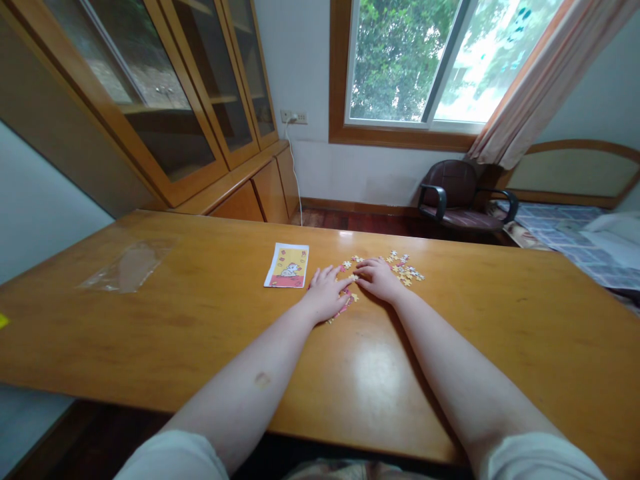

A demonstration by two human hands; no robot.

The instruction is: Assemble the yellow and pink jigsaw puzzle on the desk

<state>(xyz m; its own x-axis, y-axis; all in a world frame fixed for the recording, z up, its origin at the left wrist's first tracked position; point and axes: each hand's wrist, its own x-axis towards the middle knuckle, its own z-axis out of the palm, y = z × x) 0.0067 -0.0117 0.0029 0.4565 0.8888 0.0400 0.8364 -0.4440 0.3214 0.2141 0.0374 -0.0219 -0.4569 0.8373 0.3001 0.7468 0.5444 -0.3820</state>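
Observation:
My left hand (327, 293) lies with its fingers spread over several jigsaw pieces (345, 305) in yellow and pink, hiding part of them. Beside it my right hand (381, 280) is curled, its thumb and fingertips closed at a small yellow puzzle piece (354, 277). The tip of my left thumb is close to that same piece. To the right of my right hand, a loose pile of puzzle pieces (407, 272) shows yellow and pale sides. A picture card (287, 267) with a white cartoon animal on yellow and pink lies just left of my left hand.
A clear plastic bag (131, 265) rests on the left of the wooden table (200, 320). Beyond the table are a glass-door cabinet (220, 100), a dark armchair (453, 197) and a bed (565, 227). A white cord (294, 163) hangs from a wall socket.

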